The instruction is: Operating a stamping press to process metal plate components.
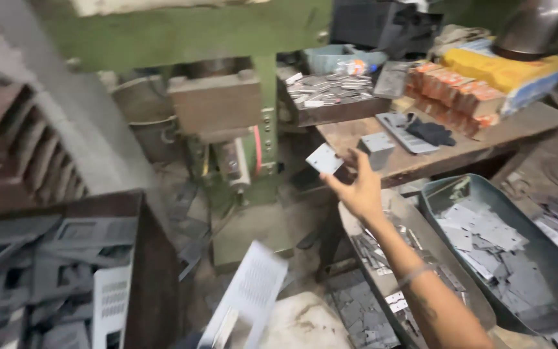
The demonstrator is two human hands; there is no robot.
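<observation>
1. right hand (360,190) reached out over the bench (434,158), fingers spread, palm half open.
2. a small grey plate (324,158) sat at its fingertips, just up-left of the hand, tilted, whether pinched or loose i couldn't tell.
3. press (227,116) stood further left, past the plate.
4. left hand never showed.

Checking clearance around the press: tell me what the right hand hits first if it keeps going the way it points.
Probably the green press. The right hand, holding a small metal plate, points up and left toward it, with nothing visible between. Depth is unclear, so it might pass in front of it.
</observation>
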